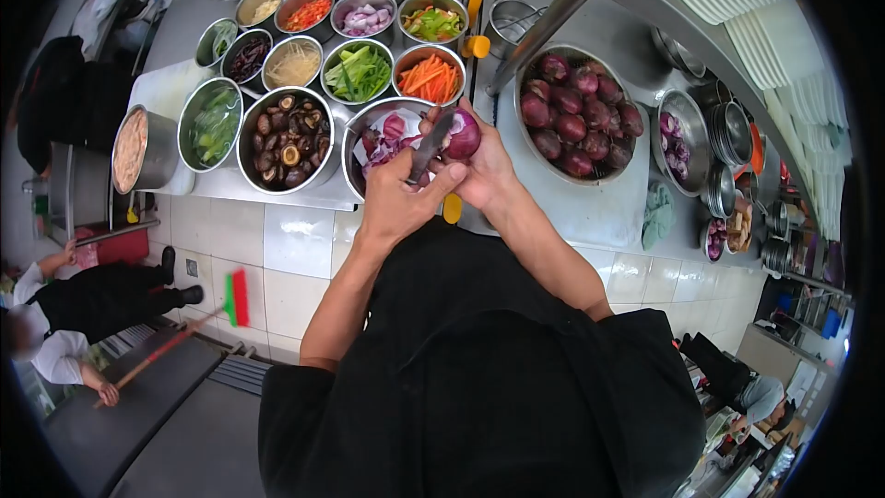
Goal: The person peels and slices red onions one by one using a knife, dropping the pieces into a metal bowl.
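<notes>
My left hand (pixel 396 198) is closed around a knife (pixel 428 155), its dark blade slanting up against a red onion (pixel 463 135). The handle is hidden by my fingers. My right hand (pixel 489 171) cups the onion from the right side, and a pale patch shows on it near the blade. Below the onion, partly covered by my left hand, is a metal bowl (pixel 353 152) with purple onion skins (pixel 392 129) and white pieces in it. To the right, a round perforated metal basket (pixel 535 159) holds several whole red onions (pixel 576 120).
Metal tubs of mushrooms (pixel 288 143), carrot strips (pixel 430 79) and green pieces (pixel 358 72) stand behind and left. A metal bowl (pixel 680 152) at right holds onion pieces. A shelf post (pixel 530 32) rises nearby. A person with a broom (pixel 157 360) is at lower left; another person (pixel 737 383) works at lower right.
</notes>
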{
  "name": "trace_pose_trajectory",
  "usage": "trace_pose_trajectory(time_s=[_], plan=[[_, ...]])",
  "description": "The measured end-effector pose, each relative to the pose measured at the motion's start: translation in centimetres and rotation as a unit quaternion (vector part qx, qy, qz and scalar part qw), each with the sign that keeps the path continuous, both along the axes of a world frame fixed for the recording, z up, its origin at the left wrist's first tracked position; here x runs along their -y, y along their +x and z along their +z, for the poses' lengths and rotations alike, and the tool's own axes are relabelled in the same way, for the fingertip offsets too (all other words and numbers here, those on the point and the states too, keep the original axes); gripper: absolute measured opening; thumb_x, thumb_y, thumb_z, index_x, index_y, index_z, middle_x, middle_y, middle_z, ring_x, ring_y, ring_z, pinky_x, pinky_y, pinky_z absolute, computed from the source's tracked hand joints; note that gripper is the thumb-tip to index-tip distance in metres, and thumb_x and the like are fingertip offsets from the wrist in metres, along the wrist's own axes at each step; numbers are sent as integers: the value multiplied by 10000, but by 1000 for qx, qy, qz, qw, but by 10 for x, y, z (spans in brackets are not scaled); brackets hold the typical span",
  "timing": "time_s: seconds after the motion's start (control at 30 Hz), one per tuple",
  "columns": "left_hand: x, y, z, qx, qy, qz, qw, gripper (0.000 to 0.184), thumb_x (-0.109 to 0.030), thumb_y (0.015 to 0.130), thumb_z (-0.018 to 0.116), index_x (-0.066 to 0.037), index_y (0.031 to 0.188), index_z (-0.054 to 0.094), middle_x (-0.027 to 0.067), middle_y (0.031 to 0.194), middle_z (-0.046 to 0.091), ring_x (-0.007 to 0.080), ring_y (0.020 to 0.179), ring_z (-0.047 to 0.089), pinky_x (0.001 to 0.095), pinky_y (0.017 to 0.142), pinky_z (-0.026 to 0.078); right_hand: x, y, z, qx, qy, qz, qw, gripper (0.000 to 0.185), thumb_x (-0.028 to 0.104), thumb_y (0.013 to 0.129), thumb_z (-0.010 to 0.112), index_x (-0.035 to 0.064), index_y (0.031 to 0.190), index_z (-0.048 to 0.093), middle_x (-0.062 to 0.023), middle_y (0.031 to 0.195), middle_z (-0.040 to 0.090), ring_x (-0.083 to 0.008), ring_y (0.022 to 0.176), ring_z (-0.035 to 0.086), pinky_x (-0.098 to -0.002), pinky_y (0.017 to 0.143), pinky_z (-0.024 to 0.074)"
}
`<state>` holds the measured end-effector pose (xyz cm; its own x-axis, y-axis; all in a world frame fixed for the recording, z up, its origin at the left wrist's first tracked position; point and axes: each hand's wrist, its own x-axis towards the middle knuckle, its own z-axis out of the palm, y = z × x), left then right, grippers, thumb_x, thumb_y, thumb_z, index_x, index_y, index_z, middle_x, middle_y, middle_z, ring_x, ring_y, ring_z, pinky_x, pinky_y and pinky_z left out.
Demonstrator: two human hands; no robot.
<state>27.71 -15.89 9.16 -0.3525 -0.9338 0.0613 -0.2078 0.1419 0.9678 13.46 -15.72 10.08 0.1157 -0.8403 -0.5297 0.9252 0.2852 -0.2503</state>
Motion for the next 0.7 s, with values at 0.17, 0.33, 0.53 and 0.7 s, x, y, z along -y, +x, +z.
trace_pose_trajectory(time_s=[0.17,0.33,0.53,0.7], plan=[[-1,-5,1,-1,-15,7,1000,488,-451,765,787,15,753,646,60,576,578,110,517,517,276,485,416,-1,2,-3,-4,-27,7,1000,423,445,951,524,37,1038,596,-108,934,639,-213,869,618,-355,815,502],[0,-4,-1,29,-10,-2,1000,536,-494,775,765,26,744,638,84,551,566,123,521,534,297,491,427,-2,3,-8,-17,-40,11,999,428,451,966,498,34,1036,566,-100,909,611,-203,830,598,-335,782,497],[1,-9,6,2,6,-8,1000,568,-517,863,660,35,731,629,93,541,561,132,514,525,318,497,426,-2,8,-13,-131,-102,11,986,338,377,1007,422,51,1019,507,-86,905,560,-189,843,546,-317,771,463],[0,-7,10,24,49,-36,998,601,-537,951,518,19,734,591,-10,594,484,81,598,425,283,519,363,-3,7,-12,-196,-148,4,969,257,309,1010,404,62,1043,470,-83,924,556,-195,879,531,-320,783,454]])
